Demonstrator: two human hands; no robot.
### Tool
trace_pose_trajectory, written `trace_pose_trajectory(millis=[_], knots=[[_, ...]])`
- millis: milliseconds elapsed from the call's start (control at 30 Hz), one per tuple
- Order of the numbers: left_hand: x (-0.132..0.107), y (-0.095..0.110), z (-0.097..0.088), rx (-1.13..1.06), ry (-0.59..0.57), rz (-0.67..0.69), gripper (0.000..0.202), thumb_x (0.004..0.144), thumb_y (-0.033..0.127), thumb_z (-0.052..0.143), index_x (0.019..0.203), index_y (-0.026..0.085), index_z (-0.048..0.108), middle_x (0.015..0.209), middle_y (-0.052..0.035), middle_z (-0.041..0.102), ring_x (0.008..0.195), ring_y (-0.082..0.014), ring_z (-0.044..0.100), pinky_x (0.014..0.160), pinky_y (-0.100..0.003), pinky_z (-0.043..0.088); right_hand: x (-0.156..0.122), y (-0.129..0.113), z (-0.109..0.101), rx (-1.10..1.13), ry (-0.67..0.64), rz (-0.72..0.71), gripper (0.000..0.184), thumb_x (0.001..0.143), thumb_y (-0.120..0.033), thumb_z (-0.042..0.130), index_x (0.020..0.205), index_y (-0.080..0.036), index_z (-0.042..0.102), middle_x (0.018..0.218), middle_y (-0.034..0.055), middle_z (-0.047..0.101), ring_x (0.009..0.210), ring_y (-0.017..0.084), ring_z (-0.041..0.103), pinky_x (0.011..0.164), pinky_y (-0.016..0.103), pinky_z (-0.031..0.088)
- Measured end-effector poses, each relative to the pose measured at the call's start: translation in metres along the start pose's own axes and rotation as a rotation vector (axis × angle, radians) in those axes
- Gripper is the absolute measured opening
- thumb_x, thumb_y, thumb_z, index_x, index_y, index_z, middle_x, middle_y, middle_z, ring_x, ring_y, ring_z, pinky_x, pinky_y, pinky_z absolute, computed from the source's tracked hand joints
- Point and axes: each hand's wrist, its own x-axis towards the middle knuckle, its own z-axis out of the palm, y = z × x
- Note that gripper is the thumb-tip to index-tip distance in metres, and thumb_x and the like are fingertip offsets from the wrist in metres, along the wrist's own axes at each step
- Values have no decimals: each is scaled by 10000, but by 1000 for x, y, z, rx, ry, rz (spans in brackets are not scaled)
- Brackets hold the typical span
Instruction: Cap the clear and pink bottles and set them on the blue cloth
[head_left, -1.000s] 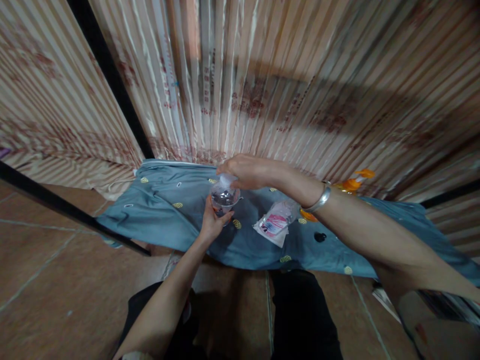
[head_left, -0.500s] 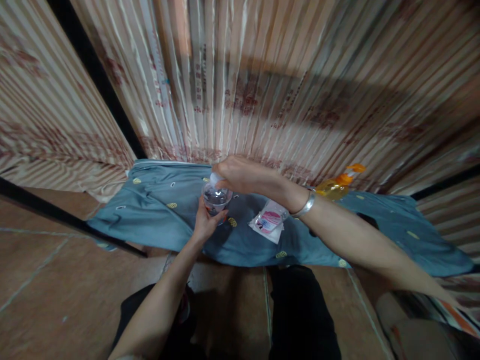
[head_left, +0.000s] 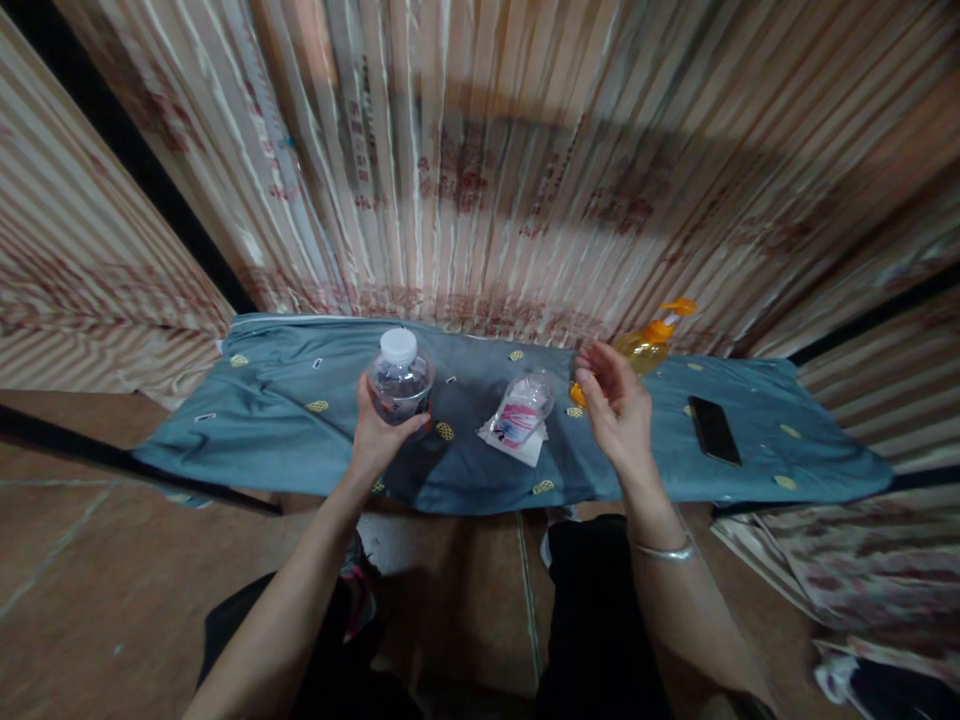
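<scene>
A clear plastic bottle (head_left: 405, 385) with a white cap (head_left: 398, 346) stands upright on the blue-green cloth. My left hand (head_left: 379, 425) is wrapped around its side, thumb across the front. Farther right, my right hand (head_left: 616, 405) is raised over the cloth with fingers loosely bent and apart from the thumb; I see nothing held in it. Just left of its fingers is a small orange thing (head_left: 578, 393), partly hidden. Behind the hand lies a tilted pump bottle (head_left: 646, 350) of yellow liquid with an orange pump head. Between my hands sits a clear plastic packet (head_left: 519, 420) with pink and white print.
A dark phone (head_left: 714, 431) lies at the right on the cloth (head_left: 285, 410), which covers a narrow bench. Striped curtains (head_left: 480, 150) hang right behind it. Black metal bars (head_left: 142, 150) stand at either side. Below is a brown tiled floor (head_left: 75, 590).
My right hand has come off the bottle's cap and moved right, near the pump bottle. The phone and the packet are now uncovered. My left hand still grips the bottle; the view has shifted slightly.
</scene>
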Motion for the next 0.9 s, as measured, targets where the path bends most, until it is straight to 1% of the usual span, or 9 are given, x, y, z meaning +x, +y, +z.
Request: trace_pose_trajectory(millis=[133, 233, 300, 400, 500, 567, 667, 767, 900], knots=[[-13, 23, -29, 163, 37, 140, 1281, 571, 501, 981, 1599, 222, 269, 1660, -232, 362, 1566, -417, 350, 1268, -607, 311, -29, 48, 3, -110, 2, 192, 498, 1014, -482, 502, 1407, -188, 592, 1334, 178, 737, 1205, 292, 728, 1080, 501, 562], [-27, 50, -48, 294, 100, 395, 1065, 697, 478, 935, 1572, 281, 360, 1560, -167, 481, 1469, -389, 474, 1219, -589, 399, -39, 72, 10, -201, -92, 276, 453, 993, -390, 477, 1352, -158, 629, 1270, 179, 767, 1133, 286, 754, 1051, 469, 578], [-38, 64, -44, 317, 24, 539, 898, 738, 402, 919, 1506, 302, 465, 1426, -117, 586, 1330, -358, 589, 1135, -541, 503, -41, 85, 19, -241, -185, 284, 437, 977, -331, 482, 1335, -141, 644, 1260, 185, 771, 1121, 289, 759, 1051, 473, 575], [-52, 66, -12, 280, -305, 500, 517, 887, 335, 786, 1368, 298, 601, 1285, -78, 690, 1189, -310, 687, 1096, -496, 550, -39, 98, 34, -277, -304, 227, 401, 957, -257, 513, 1309, -144, 668, 1309, 184, 753, 1199, 291, 731, 1090, 490, 548], [-56, 48, 38, 115, -520, 255, 663, 879, 392, 786, 1477, 281, 521, 1499, -137, 595, 1381, -338, 596, 1162, -528, 500, -32, 106, 47, -296, -433, 172, 359, 933, -182, 550, 1261, -159, 694, 1317, 167, 751, 1243, 273, 709, 1110, 474, 531], [-52, 32, 69, -17, -526, 106, 926, 767, 409, 884, 1556, 280, 416, 1646, -161, 447, 1527, -374, 445, 1235, -590, 397, -27, 109, 53, -295, -528, 164, 346, 927, -143, 558, 1242, -161, 701, 1285, 153, 765, 1218, 255, 719, 1093, 442, 539], [-41, 14, 104, -138, -511, -7, 1098, 665, 381, 948, 1587, 281, 361, 1704, -178, 355, 1608, -398, 299, 1293, -628, 258, -24, 110, 52, -290, -556, 154, 354, 937, -133, 559, 1262, -164, 696, 1294, 147, 762, 1220, 246, 718, 1091, 426, 542], [-33, 6, 126, -175, -537, -18, 1147, 621, 348, 972, 1589, 271, 362, 1698, -176, 375, 1605, -398, 309, 1306, -601, 240, -27, 110, 39, -369, -419, 154, 386, 961, -158, 537, 1323, -154, 670, 1371, 171, 721, 1290, 273, 681, 1140, 472, 510], [-31, 2, 141, -222, -576, -33, 1057, 631, 275, 944, 1550, 254, 423, 1562, -158, 552, 1473, -375, 515, 1251, -550, 375, -36, 112, 7, -597, -330, 260, 424, 974, -177, 515, 1371, -87, 633, 1389, 236, 691, 1327, 325, 652, 1145, 484, 499]])
